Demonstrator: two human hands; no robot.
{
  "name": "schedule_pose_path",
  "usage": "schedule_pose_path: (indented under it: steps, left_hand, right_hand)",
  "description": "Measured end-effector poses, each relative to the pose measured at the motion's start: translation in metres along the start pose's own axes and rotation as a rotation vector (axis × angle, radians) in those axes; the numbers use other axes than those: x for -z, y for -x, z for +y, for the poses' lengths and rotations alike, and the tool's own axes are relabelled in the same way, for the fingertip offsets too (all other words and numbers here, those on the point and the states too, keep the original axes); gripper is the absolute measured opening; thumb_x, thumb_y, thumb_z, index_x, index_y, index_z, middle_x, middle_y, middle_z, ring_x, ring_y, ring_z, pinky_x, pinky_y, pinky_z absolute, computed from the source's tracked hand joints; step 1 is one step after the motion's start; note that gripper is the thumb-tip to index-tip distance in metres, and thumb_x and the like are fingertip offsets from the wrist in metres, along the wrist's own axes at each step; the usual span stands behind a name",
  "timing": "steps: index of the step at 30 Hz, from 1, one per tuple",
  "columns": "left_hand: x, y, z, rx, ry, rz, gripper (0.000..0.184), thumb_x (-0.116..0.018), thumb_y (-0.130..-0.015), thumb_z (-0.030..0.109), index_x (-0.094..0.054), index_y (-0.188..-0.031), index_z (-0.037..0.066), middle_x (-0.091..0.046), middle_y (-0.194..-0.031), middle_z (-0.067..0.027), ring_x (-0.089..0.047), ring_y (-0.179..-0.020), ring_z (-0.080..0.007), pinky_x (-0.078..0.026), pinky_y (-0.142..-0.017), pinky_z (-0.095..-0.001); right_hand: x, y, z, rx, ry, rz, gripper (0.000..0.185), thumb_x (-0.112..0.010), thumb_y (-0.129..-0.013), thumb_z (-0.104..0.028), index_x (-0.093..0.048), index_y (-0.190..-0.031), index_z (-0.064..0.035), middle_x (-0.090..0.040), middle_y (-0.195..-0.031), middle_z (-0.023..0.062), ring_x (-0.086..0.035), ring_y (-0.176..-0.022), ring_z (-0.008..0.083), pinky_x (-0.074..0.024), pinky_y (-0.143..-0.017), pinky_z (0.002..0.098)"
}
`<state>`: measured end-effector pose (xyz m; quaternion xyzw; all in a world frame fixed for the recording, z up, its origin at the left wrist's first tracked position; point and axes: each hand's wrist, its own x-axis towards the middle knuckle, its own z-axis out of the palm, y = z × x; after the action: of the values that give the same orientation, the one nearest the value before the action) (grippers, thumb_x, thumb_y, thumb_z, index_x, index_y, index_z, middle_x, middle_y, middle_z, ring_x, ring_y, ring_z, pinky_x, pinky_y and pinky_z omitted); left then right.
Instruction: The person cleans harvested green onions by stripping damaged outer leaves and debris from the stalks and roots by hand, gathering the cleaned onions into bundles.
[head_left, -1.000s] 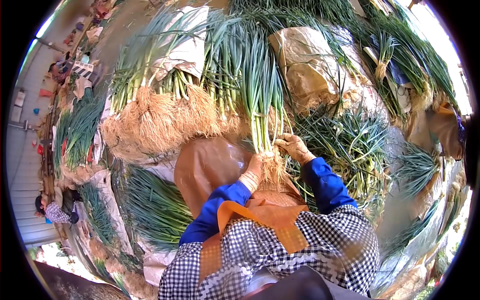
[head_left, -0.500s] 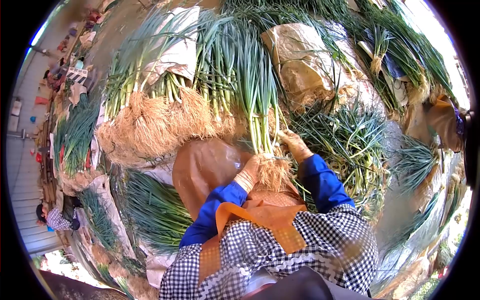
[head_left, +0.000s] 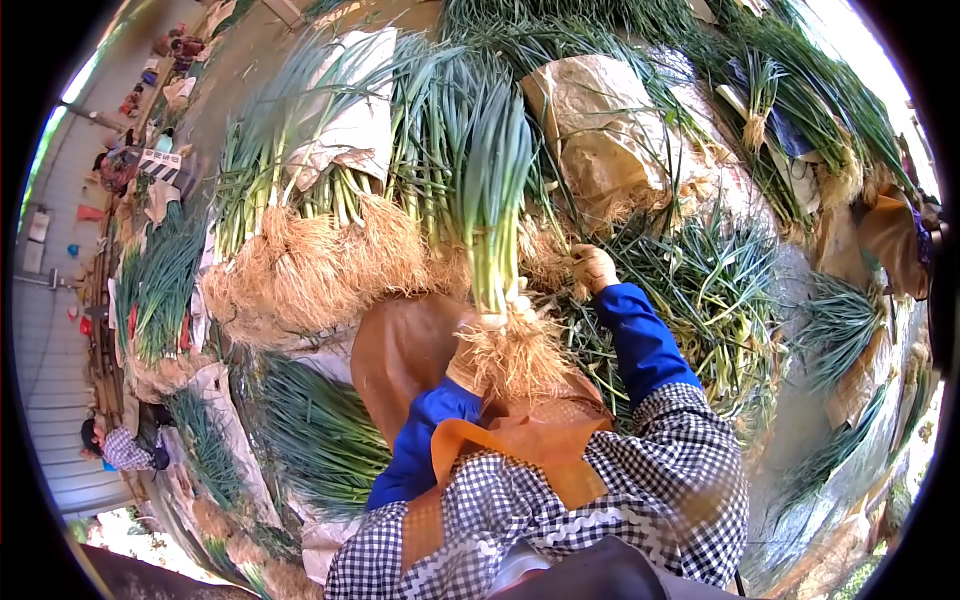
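My left hand (head_left: 468,362) is closed around the lower stems of a bunch of green onions (head_left: 492,235), just above the roots. The bunch stands upright in front of my apron, leaves pointing away from me, with its tan roots (head_left: 522,355) spread over my lap. To the right, my right hand (head_left: 594,268) is apart from the bunch, its fingers curled in. Whatever those fingers hold, if anything, is hidden. Beside that hand lies a heap of loose green leaves (head_left: 690,290).
Rooted onion bunches (head_left: 300,250) lie in a row at the front left. A crumpled brown sack (head_left: 600,130) lies ahead. More onions (head_left: 315,420) are piled by my left side. Another person (head_left: 125,447) is at the far left.
My right hand has moved from the stems, slightly up and right. The bunch has shifted left and its roots have fanned out, with my left hand still on it.
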<state>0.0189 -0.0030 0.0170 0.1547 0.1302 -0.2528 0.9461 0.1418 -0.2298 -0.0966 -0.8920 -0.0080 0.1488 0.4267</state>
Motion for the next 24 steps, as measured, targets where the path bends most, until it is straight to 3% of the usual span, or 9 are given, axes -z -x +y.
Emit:
schedule_pose_path:
  steps: [3, 8, 10, 11, 14, 18, 20, 21, 24]
  left_hand:
    - [0.01, -0.001, -0.006, -0.036, -0.028, 0.047, 0.022, -0.054, -0.081, 0.006, -0.055, -0.101, -0.005, -0.061, -0.082, -0.0094, -0.061, -0.072, -0.0186, -0.054, -0.063, -0.0269]
    - [0.045, 0.0, -0.049, 0.081, -0.085, 0.133, 0.023, -0.054, -0.081, 0.006, -0.055, -0.101, -0.004, -0.061, -0.082, -0.0094, -0.061, -0.072, -0.0183, -0.054, -0.063, -0.0267]
    - [0.043, 0.0, -0.054, 0.096, -0.082, 0.142, 0.023, -0.054, -0.081, 0.006, -0.055, -0.101, -0.004, -0.061, -0.082, -0.0094, -0.061, -0.072, -0.0183, -0.054, -0.062, -0.0266]
    - [0.041, -0.001, -0.054, 0.076, -0.086, 0.139, 0.023, -0.054, -0.081, 0.006, -0.055, -0.101, -0.004, -0.061, -0.082, -0.0094, -0.061, -0.072, -0.0182, -0.054, -0.062, -0.0266]
    - [0.042, -0.002, -0.055, 0.013, -0.105, 0.134, 0.023, -0.054, -0.081, 0.006, -0.055, -0.101, -0.004, -0.061, -0.082, -0.0094, -0.061, -0.073, -0.0181, -0.054, -0.062, -0.0264]
    - [0.068, -0.004, -0.058, 0.019, -0.109, 0.163, 0.022, -0.055, -0.08, 0.007, -0.055, -0.1, -0.003, -0.061, -0.081, -0.0092, -0.061, -0.072, -0.0175, -0.053, -0.063, -0.0265]
    - [0.081, -0.008, -0.056, 0.046, -0.02, 0.033, 0.02, -0.054, -0.081, 0.007, -0.055, -0.098, -0.003, -0.06, -0.08, -0.0091, -0.06, -0.07, -0.0175, -0.053, -0.063, -0.0268]
    - [0.08, -0.008, -0.056, 0.046, -0.018, 0.035, 0.02, -0.054, -0.081, 0.007, -0.055, -0.098, -0.003, -0.06, -0.08, -0.0091, -0.06, -0.07, -0.0175, -0.053, -0.063, -0.0268]
    - [0.071, -0.008, -0.053, 0.046, -0.039, 0.212, 0.015, -0.051, -0.082, 0.005, -0.057, -0.093, -0.004, -0.06, -0.079, -0.0091, -0.06, -0.069, -0.0177, -0.052, -0.062, -0.0266]
  right_hand:
    - [0.038, 0.053, -0.063, -0.191, -0.623, -0.255, 0.026, -0.064, -0.082, -0.027, -0.055, -0.073, -0.0044, -0.053, -0.059, 0.0007, -0.05, -0.053, 0.01, -0.0406, -0.049, 0.0261]
    - [-0.004, 0.067, -0.045, 0.062, -0.641, -0.457, 0.02, -0.06, -0.084, -0.022, -0.056, -0.078, -0.0031, -0.053, -0.06, 0.0, -0.05, -0.057, 0.0097, -0.0414, -0.056, 0.025]
    - [-0.04, 0.037, -0.021, 0.351, -0.475, -0.346, 0.026, -0.047, -0.089, -0.021, -0.058, -0.083, 0.0013, -0.055, -0.062, 0.003, -0.051, -0.057, 0.0147, -0.043, -0.057, 0.0285]
    - [-0.043, 0.031, -0.032, 0.048, -0.58, -0.273, 0.024, -0.046, -0.089, -0.02, -0.06, -0.085, -0.0008, -0.057, -0.065, 0.0093, -0.055, -0.06, 0.0242, -0.0447, -0.059, 0.0335]
    - [-0.055, 0.02, -0.036, 0.2, 0.096, 0.108, 0.027, -0.046, -0.088, -0.028, -0.061, -0.086, -0.0053, -0.06, -0.073, 0.0176, -0.057, -0.069, 0.0335, -0.0449, -0.062, 0.0414]
    - [-0.025, 0.083, -0.074, 0.21, 0.342, 0.18, 0.025, -0.049, -0.088, -0.028, -0.058, -0.079, -0.0071, -0.056, -0.067, 0.0123, -0.056, -0.065, 0.0303, -0.0461, -0.06, 0.0378]
    - [-0.009, 0.12, -0.057, 0.624, -0.007, 0.129, 0.023, -0.054, -0.087, -0.026, -0.059, -0.076, -0.0065, -0.055, -0.065, 0.0073, -0.053, -0.06, 0.0209, -0.0428, -0.055, 0.032]
    - [0.007, 0.14, -0.064, 0.17, -0.559, -0.208, 0.026, -0.054, -0.088, -0.026, -0.059, -0.073, -0.0049, -0.052, -0.063, 0.0008, -0.05, -0.059, 0.0137, -0.0405, -0.054, 0.0299]
    - [0.087, 0.147, -0.019, -0.244, -0.401, -0.454, 0.025, -0.057, -0.086, -0.027, -0.065, -0.086, -0.0033, -0.06, -0.071, 0.0022, -0.055, -0.065, 0.012, -0.0436, -0.059, 0.0278]
